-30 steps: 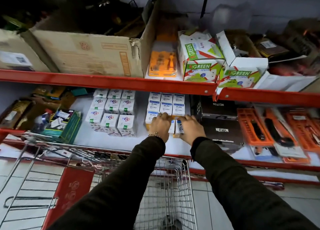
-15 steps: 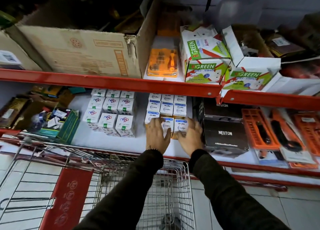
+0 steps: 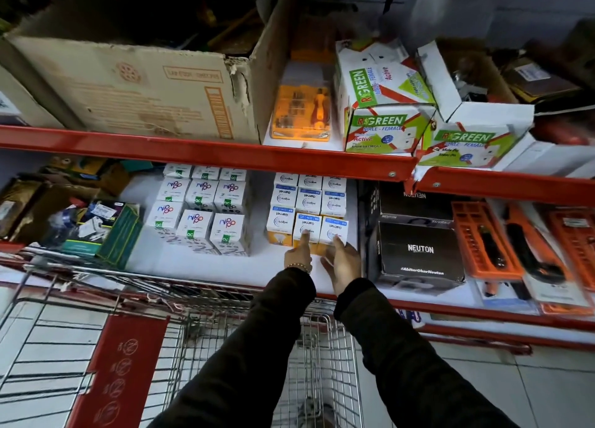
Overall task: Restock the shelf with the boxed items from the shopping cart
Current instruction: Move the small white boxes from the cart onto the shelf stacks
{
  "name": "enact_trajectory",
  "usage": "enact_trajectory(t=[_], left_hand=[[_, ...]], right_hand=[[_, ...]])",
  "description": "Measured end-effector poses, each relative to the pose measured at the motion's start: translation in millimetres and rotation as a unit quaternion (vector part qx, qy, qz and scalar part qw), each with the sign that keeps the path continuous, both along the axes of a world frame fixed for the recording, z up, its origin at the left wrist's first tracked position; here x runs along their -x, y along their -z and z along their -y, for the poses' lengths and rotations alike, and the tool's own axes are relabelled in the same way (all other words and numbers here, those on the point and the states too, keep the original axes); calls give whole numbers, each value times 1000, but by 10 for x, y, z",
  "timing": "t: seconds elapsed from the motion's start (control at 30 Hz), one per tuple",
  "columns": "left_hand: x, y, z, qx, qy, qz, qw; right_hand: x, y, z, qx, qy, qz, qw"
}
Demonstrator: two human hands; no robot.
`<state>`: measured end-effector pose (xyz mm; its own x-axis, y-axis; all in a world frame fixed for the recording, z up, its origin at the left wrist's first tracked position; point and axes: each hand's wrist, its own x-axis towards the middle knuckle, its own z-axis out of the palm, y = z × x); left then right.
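On the white lower shelf [image 3: 199, 263], nippo bulb boxes [image 3: 201, 217] are sitting at the left, well apart from the hands. Beside them, the Wipro Garnet bulb boxes [image 3: 309, 208] are standing in rows. Left hand [image 3: 298, 256] is pressing one extended forefinger against a front box, gripping nothing. Right hand [image 3: 344, 262], fingers loosely spread, is touching the neighbouring front box [image 3: 335, 231]. Black Neuton boxes [image 3: 418, 250] are sitting just beside. Below, the wire shopping cart [image 3: 309, 363] is standing.
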<state>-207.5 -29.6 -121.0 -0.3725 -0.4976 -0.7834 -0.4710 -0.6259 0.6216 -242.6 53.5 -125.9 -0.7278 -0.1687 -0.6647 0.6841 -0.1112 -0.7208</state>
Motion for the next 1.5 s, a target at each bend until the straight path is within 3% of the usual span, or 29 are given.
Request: enact_trajectory(t=[0.73, 0.93, 1.23, 1.5], left_hand=[[-68, -72, 52, -19, -23, -8, 1000], [-531, -113, 185, -28, -94, -52, 994], [-1297, -146, 782, 53, -251, -72, 964], [-1321, -141, 1592, 56, -139, -24, 988]], right_hand=[[51, -79, -87, -40, -42, -48, 997], [-272, -164, -36, -33, -52, 15, 998], [-869, -352, 774, 25, -120, 13, 992], [-1002, -246, 1464, 36, -149, 4, 988]])
